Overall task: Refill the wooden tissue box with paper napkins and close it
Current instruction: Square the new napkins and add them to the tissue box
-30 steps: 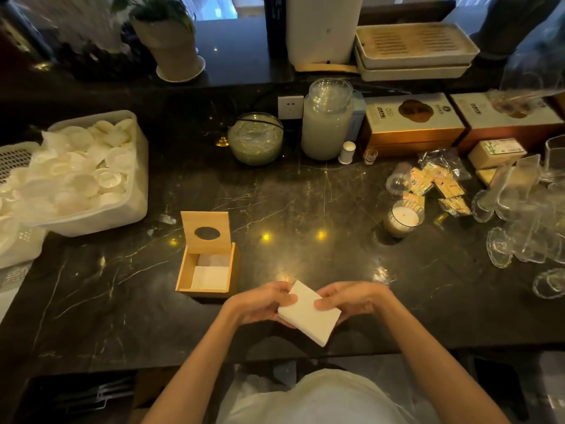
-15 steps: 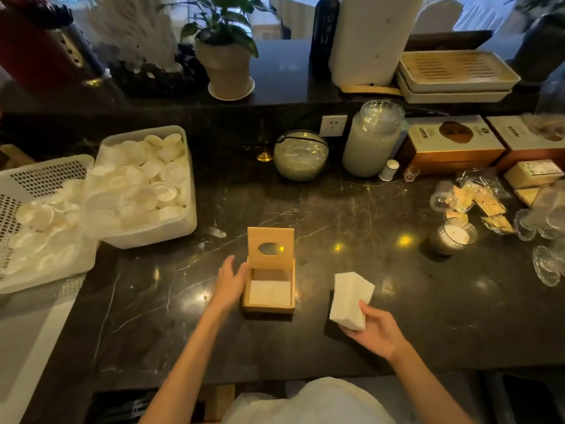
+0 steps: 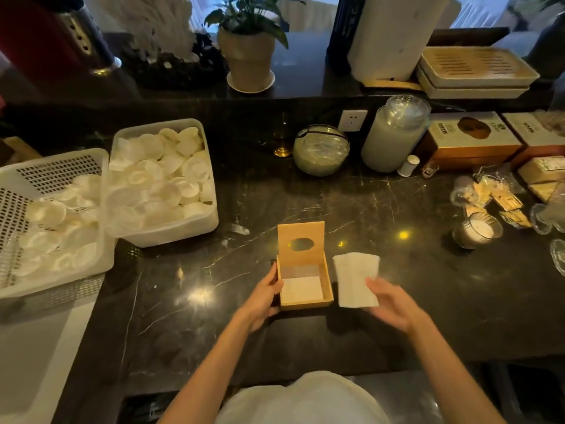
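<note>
**Napkins arrive beside the open box**

The left hand (image 3: 263,296) now grips the small open wooden tissue box (image 3: 305,281) near the counter's front edge. The right hand (image 3: 389,304) has brought the white paper napkin stack (image 3: 356,276), pinched, just beside it, ready for insertion.

Nothing really readable here; the printing on the brown-and-white boxes (image 3: 470,134) is too blurry to make out.

A café or tea-bar service counter: dark marble countertop (image 3: 367,209), bins of white dishes (image 3: 162,179), boxed tea (image 3: 470,133), glass cups (image 3: 547,215), candle (image 3: 477,231).
</note>
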Motion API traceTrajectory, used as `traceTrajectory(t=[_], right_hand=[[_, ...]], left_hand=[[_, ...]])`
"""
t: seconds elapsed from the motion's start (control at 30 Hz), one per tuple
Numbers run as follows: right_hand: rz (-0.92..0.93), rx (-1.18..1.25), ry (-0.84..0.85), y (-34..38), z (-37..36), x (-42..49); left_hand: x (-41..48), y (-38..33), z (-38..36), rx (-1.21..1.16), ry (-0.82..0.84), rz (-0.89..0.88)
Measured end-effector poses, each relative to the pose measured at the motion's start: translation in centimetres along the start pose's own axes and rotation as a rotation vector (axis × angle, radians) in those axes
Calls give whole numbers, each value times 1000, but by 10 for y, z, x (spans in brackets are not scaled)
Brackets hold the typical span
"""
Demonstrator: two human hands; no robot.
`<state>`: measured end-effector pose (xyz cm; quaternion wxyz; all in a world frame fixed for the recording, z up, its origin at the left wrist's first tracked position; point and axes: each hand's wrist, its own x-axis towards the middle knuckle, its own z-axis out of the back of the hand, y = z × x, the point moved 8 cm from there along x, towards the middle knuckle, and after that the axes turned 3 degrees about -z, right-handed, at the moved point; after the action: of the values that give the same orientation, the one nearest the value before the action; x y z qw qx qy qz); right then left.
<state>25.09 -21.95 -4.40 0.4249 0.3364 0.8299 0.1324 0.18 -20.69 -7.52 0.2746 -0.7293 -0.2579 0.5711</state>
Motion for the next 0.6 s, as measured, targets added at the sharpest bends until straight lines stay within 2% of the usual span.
traceTrajectory(t=[0.13, 0.17, 0.23, 0.37, 0.6], right_hand=[[-106, -1208, 89, 44, -90, 49], [-140, -1429, 87, 45, -103, 64], [-221, -1715, 65, 39, -116, 89], [-330, -1950, 93, 20, -122, 109], [-465, -2060, 170, -2, -108, 121]], left_hand=[[2, -3, 1, -23, 45, 20], [2, -4, 2, -35, 54, 18], [3, -3, 5, -54, 73, 9], [7, -1, 13, -37, 73, 2], [16, 5, 24, -65, -7, 34]])
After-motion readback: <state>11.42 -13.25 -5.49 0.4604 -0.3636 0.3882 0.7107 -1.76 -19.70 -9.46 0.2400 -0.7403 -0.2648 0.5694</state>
